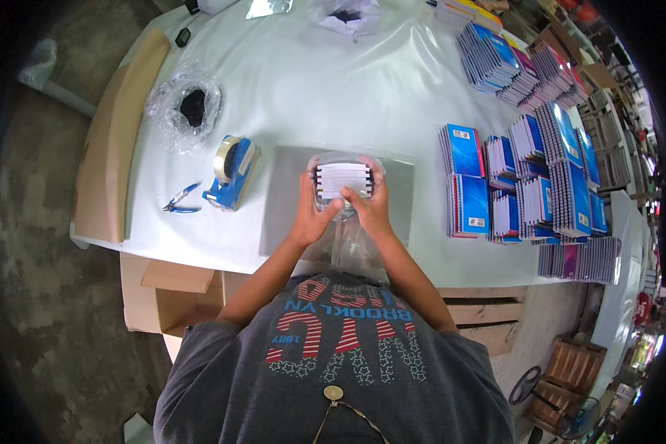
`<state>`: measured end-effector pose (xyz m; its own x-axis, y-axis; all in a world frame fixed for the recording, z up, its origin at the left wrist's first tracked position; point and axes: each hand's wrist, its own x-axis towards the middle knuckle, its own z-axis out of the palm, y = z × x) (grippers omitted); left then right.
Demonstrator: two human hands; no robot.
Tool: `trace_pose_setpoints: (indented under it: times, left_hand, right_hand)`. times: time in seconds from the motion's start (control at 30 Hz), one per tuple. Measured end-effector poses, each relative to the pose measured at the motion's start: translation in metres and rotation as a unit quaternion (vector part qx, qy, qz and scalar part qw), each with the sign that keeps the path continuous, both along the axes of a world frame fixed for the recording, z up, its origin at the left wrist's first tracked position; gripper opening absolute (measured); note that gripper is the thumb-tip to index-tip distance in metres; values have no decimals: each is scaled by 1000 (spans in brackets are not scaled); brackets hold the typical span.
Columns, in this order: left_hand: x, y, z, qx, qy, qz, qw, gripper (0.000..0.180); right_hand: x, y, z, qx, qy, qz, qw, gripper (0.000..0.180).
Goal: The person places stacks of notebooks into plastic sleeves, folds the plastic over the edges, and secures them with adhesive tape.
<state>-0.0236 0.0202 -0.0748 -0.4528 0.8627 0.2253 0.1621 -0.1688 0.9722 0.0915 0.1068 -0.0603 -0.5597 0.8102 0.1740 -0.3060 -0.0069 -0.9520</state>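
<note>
Head view shows me, from far off, the left hand (312,213) and right hand (371,203) half curled, holding a white stack (344,177) in clear plastic (348,240) over the near side of the table (392,96). Blue notebooks (534,196) sit to the right.

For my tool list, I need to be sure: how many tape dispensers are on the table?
1 in view: the blue tape dispenser is between the pliers and the left hand. Another could be hidden behind the notebook stacks.
</note>
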Motion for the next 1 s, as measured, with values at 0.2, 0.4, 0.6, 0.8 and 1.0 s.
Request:
trace_pose_setpoints:
  times: [0.2,0.4,0.6,0.8,1.0]
  left_hand:
    - [21,-11,14,-12,221,151,964,44]
    - [29,-13,39,-94,484,134,860,45]
    - [31,-11,52,-59,356,56,931,86]
    - [-26,-1,89,-116,200,-91,969,87]
    - [-50,51,78,-176,320,-115,924,37]
  right_hand:
    - [-11,-7,6,35,-58,-145,987,44]
    - [-6,-10,8,98,-152,-187,966,51]
    - [13,-40,14,447,-369,-150,801,62]
    - [16,-32,26,538,-351,-121,756,44]
    - [14,-23,23,564,-337,-123,744,39]
